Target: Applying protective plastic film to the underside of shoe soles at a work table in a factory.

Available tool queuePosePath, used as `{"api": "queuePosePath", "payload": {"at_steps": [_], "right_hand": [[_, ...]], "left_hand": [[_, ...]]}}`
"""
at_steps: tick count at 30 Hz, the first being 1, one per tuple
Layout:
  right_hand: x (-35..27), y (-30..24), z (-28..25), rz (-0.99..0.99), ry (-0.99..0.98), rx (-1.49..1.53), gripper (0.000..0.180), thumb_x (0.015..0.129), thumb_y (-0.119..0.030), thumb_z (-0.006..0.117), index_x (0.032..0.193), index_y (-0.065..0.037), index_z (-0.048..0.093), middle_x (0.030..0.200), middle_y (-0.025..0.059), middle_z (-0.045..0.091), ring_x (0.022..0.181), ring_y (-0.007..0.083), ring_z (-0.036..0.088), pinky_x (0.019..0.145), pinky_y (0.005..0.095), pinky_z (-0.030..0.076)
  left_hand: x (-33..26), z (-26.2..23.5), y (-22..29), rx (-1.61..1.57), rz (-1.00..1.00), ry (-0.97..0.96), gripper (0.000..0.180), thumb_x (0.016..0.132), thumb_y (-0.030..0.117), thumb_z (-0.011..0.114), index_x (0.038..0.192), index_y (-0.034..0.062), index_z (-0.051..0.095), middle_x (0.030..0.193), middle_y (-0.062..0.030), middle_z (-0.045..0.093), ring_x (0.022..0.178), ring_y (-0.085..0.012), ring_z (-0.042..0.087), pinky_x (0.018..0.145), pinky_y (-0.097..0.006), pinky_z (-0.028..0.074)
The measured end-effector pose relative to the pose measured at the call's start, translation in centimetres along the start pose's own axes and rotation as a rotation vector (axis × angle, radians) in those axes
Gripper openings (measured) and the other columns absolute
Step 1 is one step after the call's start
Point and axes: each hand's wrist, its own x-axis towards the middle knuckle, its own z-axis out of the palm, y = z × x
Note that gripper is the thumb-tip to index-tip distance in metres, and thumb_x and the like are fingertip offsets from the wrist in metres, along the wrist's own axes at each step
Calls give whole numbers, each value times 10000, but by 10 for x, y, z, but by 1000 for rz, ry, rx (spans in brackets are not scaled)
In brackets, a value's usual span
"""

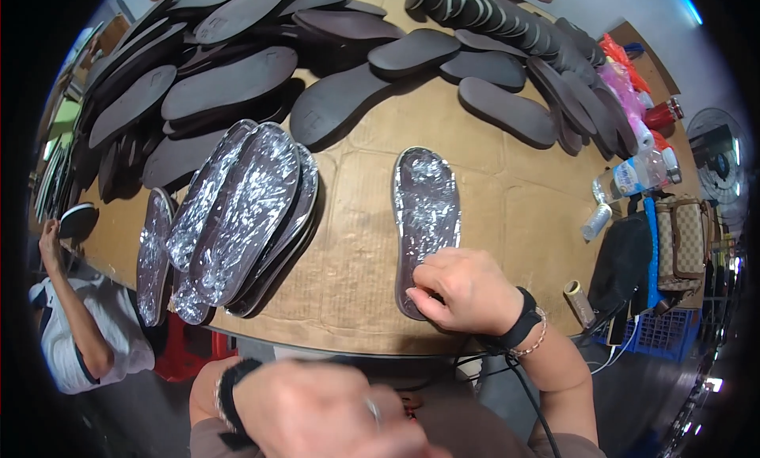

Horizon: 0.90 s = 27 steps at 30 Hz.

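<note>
One dark shoe sole covered in shiny clear film lies on the cardboard-covered table in front of me, its heel end toward me. Over that heel end rests my right hand, fingers curled in and pressed together; what they pinch, if anything, is hidden. My left hand is close to the camera, below the table's near edge. Its fingers are smeared by motion, so I cannot see whether they hold anything. To the left, several more film-covered soles are piled overlapping, near neither hand.
Bare dark soles are heaped across the back left, with a long row at the back. On the right are a plastic bottle, a small roll and bags. A co-worker's arm shows at left.
</note>
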Motion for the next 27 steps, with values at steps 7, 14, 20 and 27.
{"api": "queuePosePath", "payload": {"at_steps": [7, 14, 20, 27], "right_hand": [[-2, -4, -6, 20, -17, -44, 169, 853, -197, 713, 762, -82, 630, 723, 87, 622, 739, 296, 656, 639, 428, 529], [4, -6, -14, -28, -50, 2, 177, 865, -173, 724, 778, -63, 615, 749, 94, 616, 744, 302, 642, 661, 422, 527], [2, -17, -50, -19, -50, 53, 149, 876, -153, 722, 845, -39, 631, 772, 122, 616, 757, 335, 639, 691, 450, 520], [26, 26, -57, 32, 244, -23, 114, 905, -120, 685, 940, -15, 660, 886, 138, 665, 860, 344, 662, 768, 425, 536]], "left_hand": [[35, 27, 28, -175, 53, 555, 218, 571, 59, 661, 540, 130, 457, 557, 14, 336, 432, -120, 340, 388, -258, 227], [33, 36, 42, -12, 79, 773, 250, 541, 205, 664, 548, 138, 423, 573, 19, 374, 454, -95, 342, 415, -271, 184], [27, 15, 29, -44, 327, 655, 179, 516, 176, 693, 553, 152, 519, 597, 19, 450, 436, -126, 372, 406, -271, 233], [34, 3, 15, -130, 192, 360, 179, 607, 116, 711, 774, 72, 665, 645, 21, 483, 507, -122, 430, 451, -263, 323]]}}
